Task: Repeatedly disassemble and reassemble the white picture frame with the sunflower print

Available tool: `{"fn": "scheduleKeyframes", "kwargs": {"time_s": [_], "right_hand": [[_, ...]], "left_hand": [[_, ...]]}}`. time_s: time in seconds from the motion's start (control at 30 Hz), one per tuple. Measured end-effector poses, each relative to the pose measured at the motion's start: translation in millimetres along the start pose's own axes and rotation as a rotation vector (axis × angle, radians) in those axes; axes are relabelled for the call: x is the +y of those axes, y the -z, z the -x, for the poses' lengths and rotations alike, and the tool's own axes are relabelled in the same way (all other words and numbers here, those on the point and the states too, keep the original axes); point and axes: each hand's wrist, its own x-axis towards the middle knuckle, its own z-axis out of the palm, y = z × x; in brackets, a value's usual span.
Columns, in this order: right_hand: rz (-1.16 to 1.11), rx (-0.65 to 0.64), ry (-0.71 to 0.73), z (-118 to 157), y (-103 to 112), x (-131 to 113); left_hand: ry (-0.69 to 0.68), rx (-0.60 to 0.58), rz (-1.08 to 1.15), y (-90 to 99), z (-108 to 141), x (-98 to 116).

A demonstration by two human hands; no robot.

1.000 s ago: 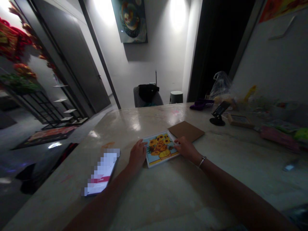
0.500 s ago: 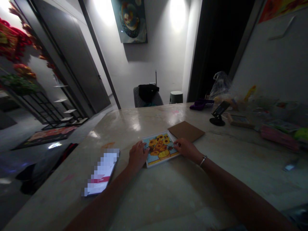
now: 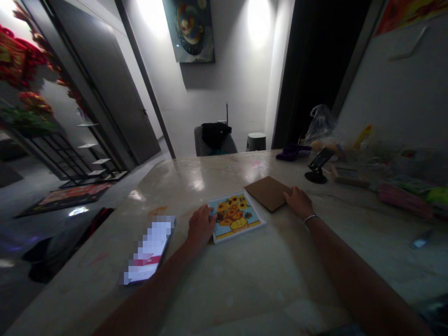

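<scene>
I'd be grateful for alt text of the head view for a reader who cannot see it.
A person's left hand touches a sunflower picture on a pale counter, while the right hand, wearing a silver bangle, rests beside a brown board. A phone stand sits farther back.

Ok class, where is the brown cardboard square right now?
In the head view, the brown cardboard square lies on the table, just past the sunflower picture, beside the right hand.
</scene>
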Motion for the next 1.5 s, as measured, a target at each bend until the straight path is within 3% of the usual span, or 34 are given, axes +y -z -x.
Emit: {"fn": "scheduleKeyframes", "kwargs": {"time_s": [0.17,0.3,0.43,0.53,0.67,0.77,0.97,1.1,1.2,1.27,1.37,1.5], "right_hand": [[-0.196,0.028,-0.037,-4.2,-3.7,-0.6],[-0.677,0.086,-0.138,-8.6,-5.1,-6.4],[-1.336,-0.055,-0.267,-4.4,-3.9,-15.2],[-1.492,-0.199,-0.279,5.0,-3.9,-25.5],[-1.469,-0.256,-0.224,16.8,-5.2,-39.6],[-1.36,-0.205,-0.129,22.1,-3.0,-47.1],[-0.778,0.077,0.354,42.6,12.5,-61.0],[-0.572,-0.017,0.713,65.6,19.3,-73.2],[-0.475,-0.153,0.851,73.5,20.0,-77.9],[-0.473,-0.119,0.831,71.4,17.3,-76.9],[-0.506,-0.034,0.651,61.8,8.4,-71.1],[-0.573,-0.182,0.381,50.1,-4.7,-64.8]], "left_hand": [[0.009,-0.002,0.007,-1.0,-0.8,-1.0],[0.016,-0.021,0.035,-0.3,-1.0,-1.2],[0.015,-0.039,0.047,1.9,-1.0,0.8],[0.022,-0.047,0.052,3.8,-1.1,2.8],[0.023,-0.059,0.056,4.5,-1.3,3.7],[0.014,-0.048,0.05,3.4,-1.3,2.6],[0.021,-0.058,0.027,2.0,-2.0,1.6],[0.023,-0.083,0.03,3.2,-3.7,3.3],[0.027,-0.089,0.024,4.2,-3.9,4.4],[0.025,-0.087,0.022,4.2,-3.6,4.7],[0.031,-0.091,0.032,3.1,-3.3,4.3],[0.026,-0.071,0.049,2.0,-3.4,2.1]]}}
